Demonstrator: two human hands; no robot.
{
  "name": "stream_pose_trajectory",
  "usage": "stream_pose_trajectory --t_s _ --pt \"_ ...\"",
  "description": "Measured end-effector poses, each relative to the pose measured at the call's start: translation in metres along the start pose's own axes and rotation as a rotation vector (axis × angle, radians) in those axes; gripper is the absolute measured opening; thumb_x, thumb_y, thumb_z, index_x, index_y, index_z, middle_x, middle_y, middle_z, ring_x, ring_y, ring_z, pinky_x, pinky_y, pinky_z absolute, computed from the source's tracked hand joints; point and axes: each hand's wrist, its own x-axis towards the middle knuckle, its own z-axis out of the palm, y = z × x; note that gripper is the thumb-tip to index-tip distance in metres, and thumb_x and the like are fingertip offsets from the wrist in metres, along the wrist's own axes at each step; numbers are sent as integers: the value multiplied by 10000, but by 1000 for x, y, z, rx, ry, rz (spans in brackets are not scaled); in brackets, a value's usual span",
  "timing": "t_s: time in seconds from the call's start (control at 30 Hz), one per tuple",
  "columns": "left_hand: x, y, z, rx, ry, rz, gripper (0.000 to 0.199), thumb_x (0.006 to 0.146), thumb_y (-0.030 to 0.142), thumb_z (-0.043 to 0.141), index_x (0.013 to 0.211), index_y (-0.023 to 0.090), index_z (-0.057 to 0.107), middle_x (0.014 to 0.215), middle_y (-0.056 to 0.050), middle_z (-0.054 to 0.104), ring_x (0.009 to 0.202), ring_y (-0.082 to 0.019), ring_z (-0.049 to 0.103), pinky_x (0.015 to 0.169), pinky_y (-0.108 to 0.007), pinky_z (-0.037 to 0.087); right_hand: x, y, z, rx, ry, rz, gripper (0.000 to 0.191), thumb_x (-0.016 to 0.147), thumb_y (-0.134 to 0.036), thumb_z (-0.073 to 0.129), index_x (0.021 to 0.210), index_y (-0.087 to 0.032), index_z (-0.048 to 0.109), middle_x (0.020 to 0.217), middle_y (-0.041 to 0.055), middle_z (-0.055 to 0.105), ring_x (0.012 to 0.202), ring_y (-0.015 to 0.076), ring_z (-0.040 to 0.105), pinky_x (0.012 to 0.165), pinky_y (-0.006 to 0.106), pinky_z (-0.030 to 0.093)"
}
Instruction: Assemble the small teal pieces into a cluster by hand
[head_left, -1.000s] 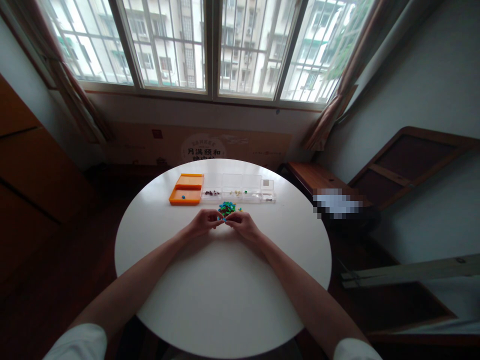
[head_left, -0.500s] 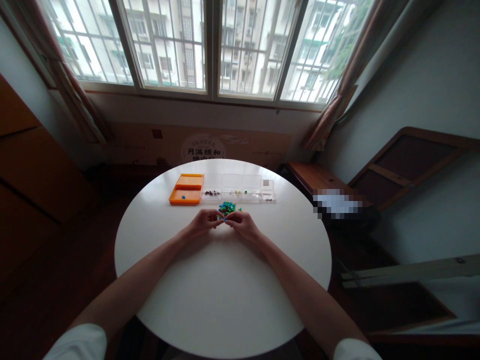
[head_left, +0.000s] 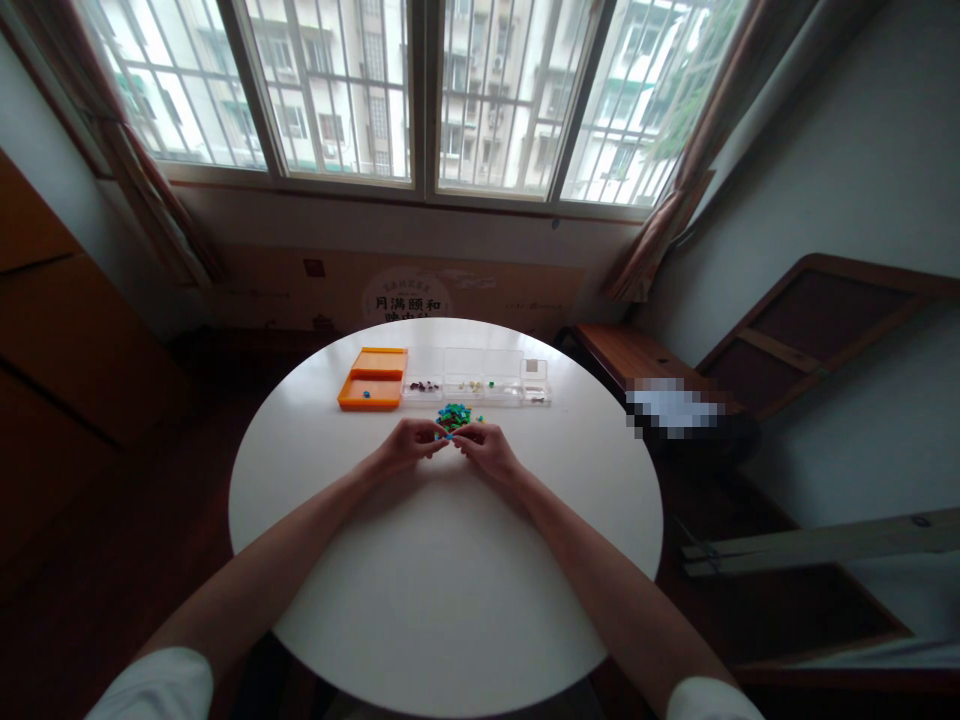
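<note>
Fingertips of my left hand (head_left: 411, 444) and my right hand (head_left: 486, 448) meet in a pinch around a small blue piece (head_left: 450, 437), both hands closed on it. Just beyond them lies a pile of small green, blue and brown pieces (head_left: 454, 416) on the white round table (head_left: 442, 570). An open orange box (head_left: 369, 404) stands behind my left hand with a small blue piece (head_left: 367, 394) inside. To its right, clear open boxes (head_left: 499, 400) hold dark brown pieces (head_left: 424, 386), pale pieces (head_left: 471, 386) and a green piece (head_left: 491, 384).
Behind the table stands a printed cardboard panel (head_left: 300, 290) under the barred window. A wooden bench (head_left: 630, 355) with a blurred white item is at the right, near a wooden-framed chair back (head_left: 795, 350). An orange-brown cabinet (head_left: 67, 350) is at the left.
Both hands stay nearly in place, with only slight finger movement around the blue piece.
</note>
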Motion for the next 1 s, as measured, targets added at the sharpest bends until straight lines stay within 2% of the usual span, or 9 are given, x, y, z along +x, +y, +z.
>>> stream_pose_trajectory --t_s 0.5,1.0 --pt "-2 9 -2 -81 -15 -45 293 745 331 627 872 75 692 508 3 555 447 -58 498 432 -146 382 0 3 0 23 2 8 259 704 -371 656 784 -126 682 625 38 633 499 96 533 481 209 438" --pt "-1 4 1 -65 -16 -38 335 755 365 623 885 63 690 496 0 552 432 -56 494 416 -140 367 -1 -1 0 -6 -9 1 289 687 -384 672 795 -118 697 569 19 603 486 100 514 464 209 404"
